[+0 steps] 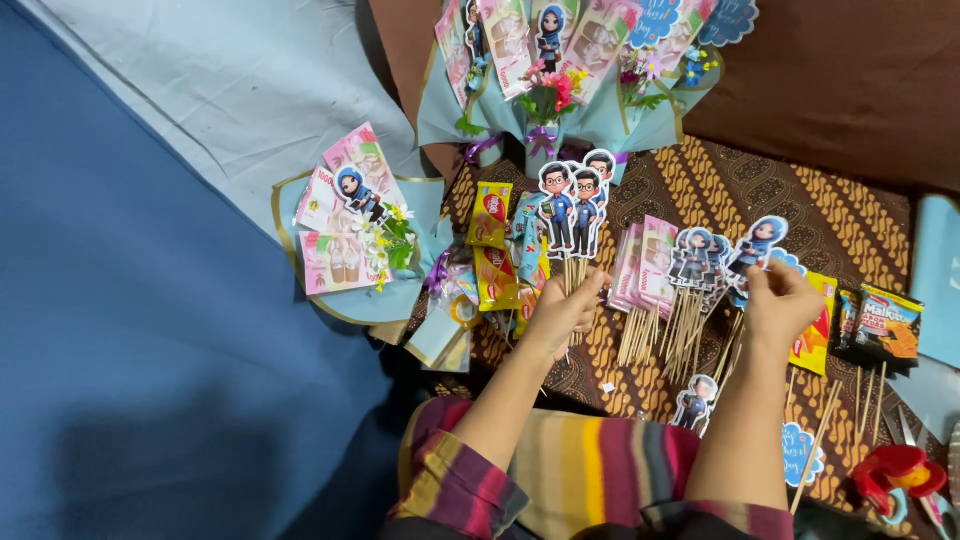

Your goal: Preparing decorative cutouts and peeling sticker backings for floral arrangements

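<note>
Head view: left hand point(562, 312) fingers closed round a bunch of thin wooden skewers topped with blue cartoon-figure paper cutouts point(572, 205); loose grip could let sticks fan or drop. Right hand point(782, 300) fingers pinch a blue hooded-figure cutout on a stick point(757, 242) at centre right; tugging might tear the paper.

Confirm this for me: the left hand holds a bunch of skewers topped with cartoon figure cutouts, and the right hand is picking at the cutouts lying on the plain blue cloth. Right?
Not quite. The left hand does hold the skewered figure cutouts, but the right hand works over cutouts lying on the brown patterned batik cloth, not the plain blue one. The head view shows it.
</note>
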